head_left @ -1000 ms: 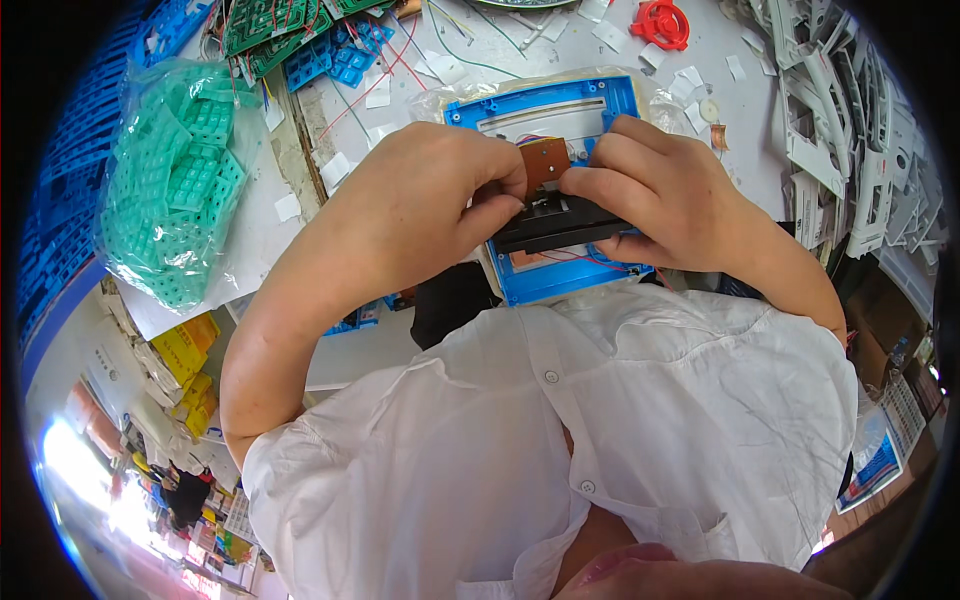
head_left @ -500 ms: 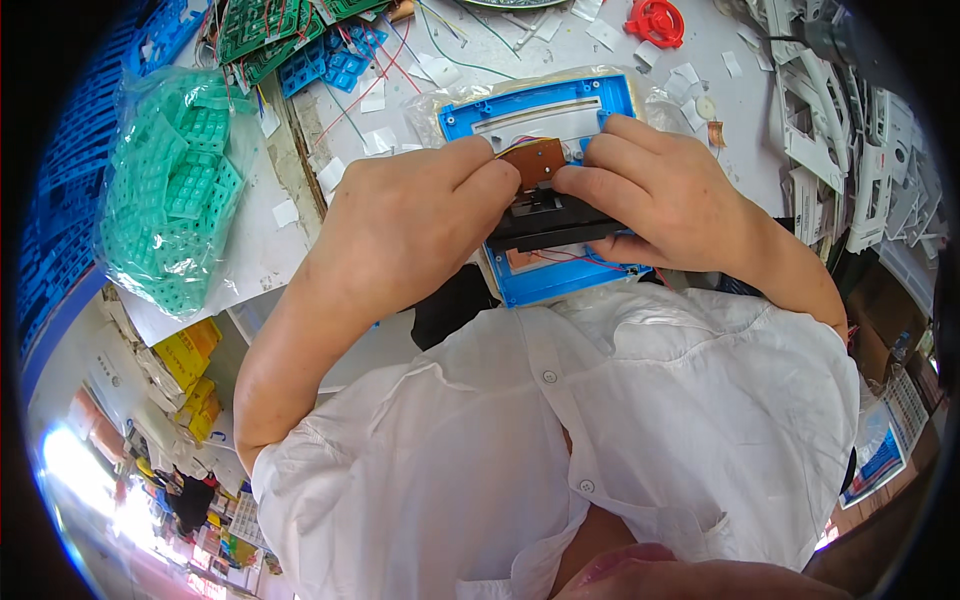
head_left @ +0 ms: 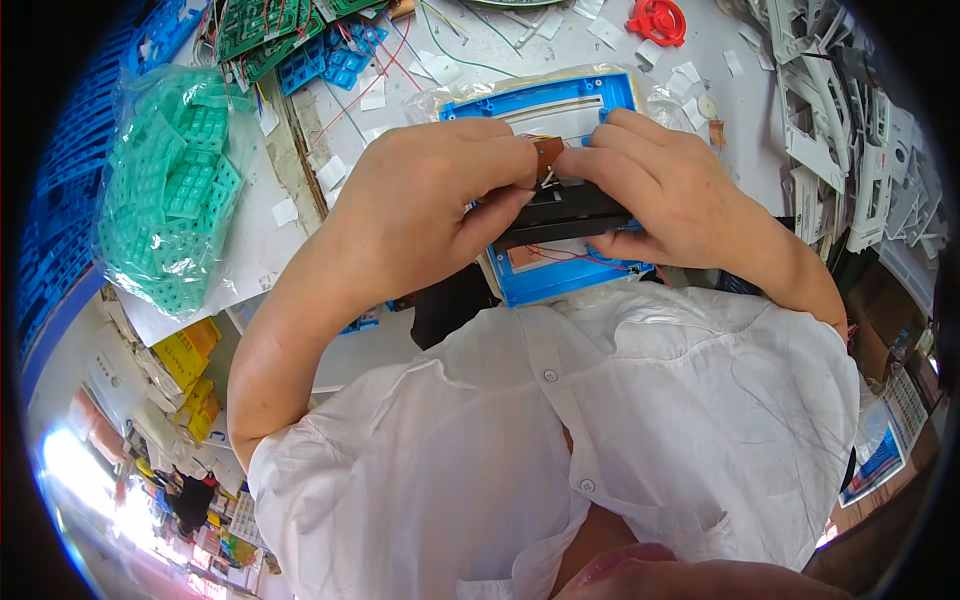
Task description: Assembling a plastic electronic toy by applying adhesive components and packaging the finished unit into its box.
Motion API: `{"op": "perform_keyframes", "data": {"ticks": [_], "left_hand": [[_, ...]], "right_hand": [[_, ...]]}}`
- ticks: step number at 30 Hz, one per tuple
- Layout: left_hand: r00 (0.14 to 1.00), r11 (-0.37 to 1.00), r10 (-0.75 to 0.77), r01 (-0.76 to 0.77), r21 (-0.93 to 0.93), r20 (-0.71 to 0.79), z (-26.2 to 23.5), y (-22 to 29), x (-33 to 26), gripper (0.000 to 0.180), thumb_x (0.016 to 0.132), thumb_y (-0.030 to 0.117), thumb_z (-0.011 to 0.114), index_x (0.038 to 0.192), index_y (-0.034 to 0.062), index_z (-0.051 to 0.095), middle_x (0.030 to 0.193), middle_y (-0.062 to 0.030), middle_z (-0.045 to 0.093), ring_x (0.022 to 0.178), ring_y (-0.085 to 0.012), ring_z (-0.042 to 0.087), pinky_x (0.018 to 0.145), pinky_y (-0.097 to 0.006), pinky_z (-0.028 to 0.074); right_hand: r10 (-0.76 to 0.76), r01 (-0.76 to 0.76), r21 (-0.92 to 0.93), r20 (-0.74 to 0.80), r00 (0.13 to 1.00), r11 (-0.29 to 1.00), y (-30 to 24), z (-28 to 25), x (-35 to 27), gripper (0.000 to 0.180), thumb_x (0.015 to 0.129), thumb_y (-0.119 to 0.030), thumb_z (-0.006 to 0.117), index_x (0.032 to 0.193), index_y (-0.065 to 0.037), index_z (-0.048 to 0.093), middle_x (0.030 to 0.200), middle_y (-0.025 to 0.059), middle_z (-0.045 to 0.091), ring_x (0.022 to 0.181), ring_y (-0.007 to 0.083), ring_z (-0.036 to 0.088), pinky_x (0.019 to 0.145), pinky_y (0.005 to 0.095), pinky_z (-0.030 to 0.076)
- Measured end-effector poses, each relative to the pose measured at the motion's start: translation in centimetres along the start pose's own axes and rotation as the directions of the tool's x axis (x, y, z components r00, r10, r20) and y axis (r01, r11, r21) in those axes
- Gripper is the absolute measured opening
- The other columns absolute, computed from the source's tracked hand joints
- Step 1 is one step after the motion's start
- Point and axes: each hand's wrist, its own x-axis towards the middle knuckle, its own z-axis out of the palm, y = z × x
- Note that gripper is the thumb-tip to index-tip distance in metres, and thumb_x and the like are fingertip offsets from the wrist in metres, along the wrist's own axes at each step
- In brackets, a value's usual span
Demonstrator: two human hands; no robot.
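A black bar-shaped part (head_left: 565,218) is held tilted above an opened blue plastic casing (head_left: 545,291). A small brown circuit board (head_left: 548,152) with thin wires stands at the part's far side. My left hand (head_left: 430,200) is closed, its fingertips pinching at the left side of this board, thumb close to the black part. My right hand (head_left: 660,190) grips the black part's right end, thumb underneath and fingers over the top, with a fingertip beside the board. The fingers hide much of the board. Red wires (head_left: 560,252) run inside the casing.
At the left lies a clear bag of green keypads (head_left: 190,190). Green circuit boards (head_left: 262,30) and blue keypads (head_left: 335,60) are at the far left. A red plastic ring (head_left: 656,22) lies at the back. White plastic frames (head_left: 815,120) pile up at the right, and paper scraps (head_left: 438,68) are scattered about.
My left hand has shifted slightly right and turned, now covering more of the brown circuit board. My right hand stays almost in place on the black part.
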Motion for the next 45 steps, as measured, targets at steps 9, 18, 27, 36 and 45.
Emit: {"op": "perform_keyframes", "data": {"ticks": [9, 18, 27, 36, 45], "left_hand": [[0.992, 1.000, 0.008, -0.005, -0.022, 0.122, -0.5, -0.5, 0.7, 0.008, 0.084, 0.002, 0.071, 0.085, 0.0030, 0.063, 0.075, -0.0099, 0.059, 0.067, -0.0284, 0.057, 0.060, -0.036, 0.044], [0.984, 0.996, -0.049, 0.036, 0.082, 0.172, -0.5, -0.5, 0.8, 0.008, 0.083, 0.007, 0.073, 0.083, 0.0032, 0.066, 0.075, -0.0127, 0.065, 0.070, -0.0347, 0.061, 0.063, -0.040, 0.048], [0.946, 0.961, -0.268, 0.275, -0.014, 0.185, -0.5, 1.0, 0.3, 0.009, 0.085, 0.008, 0.071, 0.087, -0.0006, 0.072, 0.075, -0.0150, 0.070, 0.064, -0.0279, 0.066, 0.061, -0.036, 0.051], [0.961, 0.962, -0.268, 0.271, -0.040, 0.070, 0.8, 0.6, -0.8, 0.009, 0.090, 0.007, 0.069, 0.089, -0.0016, 0.071, 0.073, -0.0138, 0.067, 0.061, -0.0237, 0.062, 0.059, -0.033, 0.048], [0.974, 0.972, -0.222, 0.224, -0.065, 0.037, 0.9, 0.0, -1.3, 0.008, 0.091, 0.007, 0.070, 0.091, -0.0009, 0.067, 0.073, -0.0108, 0.063, 0.060, -0.0200, 0.058, 0.057, -0.031, 0.047]], "right_hand": [[-0.027, 0.027, -0.001, 0.085, 0.996, 1.000, 0.2, -0.4, 0.1, 0.061, 0.067, -0.017, 0.083, 0.124, -0.012, 0.060, 0.102, 0.0045, 0.059, 0.092, 0.0256, 0.061, 0.065, 0.0354, 0.055], [-0.028, 0.029, -0.003, 0.176, 0.984, 1.000, -0.2, -0.9, 0.5, 0.054, 0.071, -0.017, 0.080, 0.122, -0.019, 0.062, 0.111, 0.0010, 0.060, 0.097, 0.0240, 0.060, 0.062, 0.0353, 0.057], [-0.011, 0.031, -0.077, 0.244, 0.970, 0.997, -1.6, -1.9, 1.5, 0.049, 0.070, -0.018, 0.078, 0.118, -0.016, 0.067, 0.096, 0.0063, 0.054, 0.088, 0.0255, 0.058, 0.059, 0.0373, 0.052], [-0.009, 0.038, -0.112, 0.247, 0.969, 0.993, -1.6, -1.8, 1.5, 0.040, 0.075, -0.013, 0.074, 0.113, -0.019, 0.063, 0.105, 0.0026, 0.059, 0.094, 0.0228, 0.060, 0.061, 0.0332, 0.057], [0.006, 0.006, -0.057, 0.205, 0.979, 0.998, -1.2, -1.7, 1.3, 0.061, 0.065, -0.016, 0.085, 0.119, -0.008, 0.057, 0.105, 0.0050, 0.058, 0.097, 0.0259, 0.061, 0.068, 0.0361, 0.058]]}}
